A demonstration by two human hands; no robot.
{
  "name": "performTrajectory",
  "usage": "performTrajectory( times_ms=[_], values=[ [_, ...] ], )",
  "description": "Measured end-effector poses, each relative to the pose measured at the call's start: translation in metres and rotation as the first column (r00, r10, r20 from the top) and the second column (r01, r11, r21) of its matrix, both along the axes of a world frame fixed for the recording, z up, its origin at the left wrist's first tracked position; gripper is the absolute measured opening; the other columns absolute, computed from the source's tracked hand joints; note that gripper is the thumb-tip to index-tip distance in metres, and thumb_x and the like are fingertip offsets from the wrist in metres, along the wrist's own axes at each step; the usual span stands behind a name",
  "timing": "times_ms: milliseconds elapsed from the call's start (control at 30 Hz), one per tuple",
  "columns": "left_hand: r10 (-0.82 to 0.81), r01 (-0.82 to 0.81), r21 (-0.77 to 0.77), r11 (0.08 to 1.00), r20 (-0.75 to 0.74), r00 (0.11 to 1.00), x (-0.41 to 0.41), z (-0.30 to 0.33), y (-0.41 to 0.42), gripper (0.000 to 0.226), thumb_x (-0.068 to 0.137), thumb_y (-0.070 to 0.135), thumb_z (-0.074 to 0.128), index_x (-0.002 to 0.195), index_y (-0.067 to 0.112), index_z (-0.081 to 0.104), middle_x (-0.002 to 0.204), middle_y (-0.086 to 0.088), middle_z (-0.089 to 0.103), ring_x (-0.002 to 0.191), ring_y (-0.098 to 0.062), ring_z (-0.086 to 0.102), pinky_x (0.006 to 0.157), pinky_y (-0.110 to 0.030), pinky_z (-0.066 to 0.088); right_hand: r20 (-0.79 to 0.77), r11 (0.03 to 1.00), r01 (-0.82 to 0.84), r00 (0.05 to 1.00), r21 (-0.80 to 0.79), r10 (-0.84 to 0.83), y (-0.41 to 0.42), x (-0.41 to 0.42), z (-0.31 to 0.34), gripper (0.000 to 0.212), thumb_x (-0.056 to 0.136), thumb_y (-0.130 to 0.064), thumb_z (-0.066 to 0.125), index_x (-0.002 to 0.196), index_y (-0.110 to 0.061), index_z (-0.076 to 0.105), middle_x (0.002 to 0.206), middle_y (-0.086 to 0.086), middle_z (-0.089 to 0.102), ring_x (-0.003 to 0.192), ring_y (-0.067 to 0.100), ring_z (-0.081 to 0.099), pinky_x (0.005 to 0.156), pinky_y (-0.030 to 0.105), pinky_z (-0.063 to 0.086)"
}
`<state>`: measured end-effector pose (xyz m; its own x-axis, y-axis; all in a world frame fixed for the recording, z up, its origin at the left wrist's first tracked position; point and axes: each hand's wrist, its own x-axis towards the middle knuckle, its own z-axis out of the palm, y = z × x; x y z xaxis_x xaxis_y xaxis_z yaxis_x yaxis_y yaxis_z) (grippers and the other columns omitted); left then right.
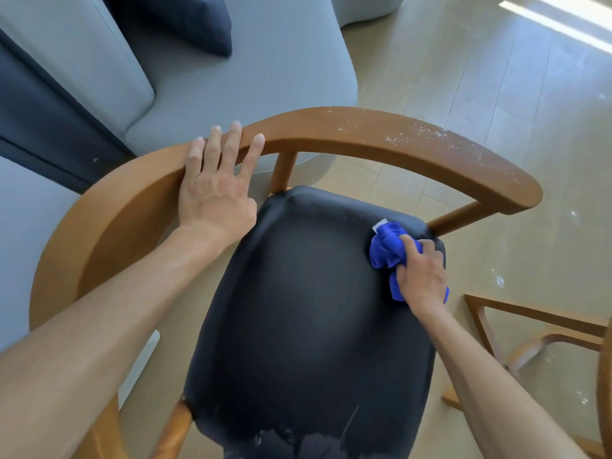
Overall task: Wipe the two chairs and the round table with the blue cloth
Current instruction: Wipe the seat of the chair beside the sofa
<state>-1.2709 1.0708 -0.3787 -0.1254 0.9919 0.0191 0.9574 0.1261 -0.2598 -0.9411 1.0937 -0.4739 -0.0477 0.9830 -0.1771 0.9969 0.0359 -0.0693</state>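
A wooden chair with a curved backrest rail and a black padded seat fills the view. White dust specks lie on the rail's right part and on the seat's near edge. My left hand rests flat on the rail's left part, fingers straight over its top. My right hand grips the bunched blue cloth and presses it on the seat's far right corner. The round table is out of view.
A grey sofa with a dark cushion stands just behind the chair. Wooden legs of other furniture stand at the right on the pale wood floor, which carries white specks.
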Motion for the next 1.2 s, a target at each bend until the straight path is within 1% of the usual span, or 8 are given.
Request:
performTrajectory(
  times_ms=[167,267,400,633,767,867,1033,1200],
  values=[
    [0.026,-0.027,-0.024,0.999,-0.053,0.998,0.001,0.004,-0.009,0.085,0.085,0.030,0.046,0.154,0.021,-0.004,0.161,-0.013,0.002,0.147,-0.034,0.002,0.116,-0.046,-0.005,-0.073,1.000,-0.013,0.997,-0.001,0.012,-0.082,-0.032,0.005,0.051,0.072,-0.005,0.065,0.122,-0.013,0.057,0.109,0.015,0.053,0.084,0.035,0.051,0.058,0.037,0.045],
    [0.073,-0.076,-0.049,0.996,-0.072,0.995,0.006,0.011,-0.024,0.084,0.086,0.031,0.043,0.153,0.021,-0.006,0.161,-0.013,-0.003,0.147,-0.034,-0.003,0.117,-0.046,-0.009,-0.181,0.955,-0.298,0.939,-0.012,0.291,-0.175,-0.038,0.007,0.053,0.044,-0.002,0.073,0.095,-0.015,0.070,0.083,0.008,0.060,0.059,0.027,0.051,0.042,0.031,0.043],
    [0.144,-0.151,-0.066,0.986,-0.095,0.985,0.011,0.025,-0.055,0.082,0.088,0.031,0.042,0.154,0.022,-0.006,0.161,-0.013,-0.007,0.147,-0.034,-0.007,0.116,-0.048,-0.012,-0.235,0.756,-0.648,0.753,-0.097,0.615,-0.241,-0.021,0.005,0.049,0.041,-0.012,0.069,0.088,-0.025,0.070,0.081,0.000,0.062,0.056,0.021,0.051,0.044,0.026,0.043],
    [0.336,-0.339,-0.057,0.939,-0.059,0.940,0.012,0.060,-0.123,0.082,0.089,0.035,0.049,0.154,0.023,0.000,0.162,-0.011,-0.005,0.147,-0.037,-0.006,0.118,-0.055,0.000,-0.244,0.693,-0.689,0.724,-0.212,0.645,-0.230,-0.017,0.022,0.058,0.029,-0.017,0.084,0.084,-0.029,0.071,0.078,-0.007,0.062,0.055,0.014,0.053,0.040,0.023,0.044],
    [0.375,-0.373,-0.060,0.926,0.029,0.926,0.003,0.073,-0.164,0.080,0.091,0.030,0.047,0.153,0.023,-0.003,0.161,-0.010,-0.008,0.148,-0.035,-0.005,0.119,-0.051,0.008,-0.263,0.698,-0.662,0.749,-0.273,0.608,-0.229,-0.018,0.029,0.058,0.053,-0.016,0.079,0.108,-0.028,0.067,0.098,-0.003,0.061,0.073,0.019,0.057,0.056,0.026,0.049],
    [0.360,-0.355,-0.070,0.932,0.092,0.928,-0.005,0.070,-0.188,0.078,0.093,0.028,0.045,0.153,0.023,-0.005,0.161,-0.007,-0.014,0.148,-0.033,-0.009,0.120,-0.048,0.009,-0.253,0.670,-0.658,0.752,-0.344,0.609,-0.228,-0.020,0.021,0.057,0.083,-0.015,0.050,0.137,-0.029,0.041,0.128,-0.002,0.045,0.103,0.023,0.047,0.080,0.030,0.045],
    [0.262,-0.265,0.006,0.964,0.148,0.954,-0.020,0.053,-0.197,0.075,0.095,0.031,0.042,0.154,0.023,-0.003,0.160,-0.009,-0.017,0.148,-0.032,-0.013,0.119,-0.047,0.001,-0.289,0.713,-0.618,0.786,-0.333,0.547,-0.216,-0.028,0.017,0.052,0.086,-0.018,0.047,0.136,-0.032,0.039,0.127,-0.008,0.039,0.106,0.016,0.042,0.069,0.022,0.035],
    [0.237,-0.264,0.126,0.956,0.193,0.952,-0.018,0.033,-0.196,0.070,0.095,0.031,0.040,0.155,0.019,0.005,0.161,-0.015,-0.008,0.148,-0.036,-0.007,0.120,-0.053,0.002,-0.288,0.802,-0.580,0.800,-0.142,0.527,-0.180,-0.093,0.018,0.052,0.084,-0.010,0.053,0.134,-0.021,0.045,0.127,0.001,0.044,0.103,0.023,0.044,0.073,0.032,0.045]
  ],
)
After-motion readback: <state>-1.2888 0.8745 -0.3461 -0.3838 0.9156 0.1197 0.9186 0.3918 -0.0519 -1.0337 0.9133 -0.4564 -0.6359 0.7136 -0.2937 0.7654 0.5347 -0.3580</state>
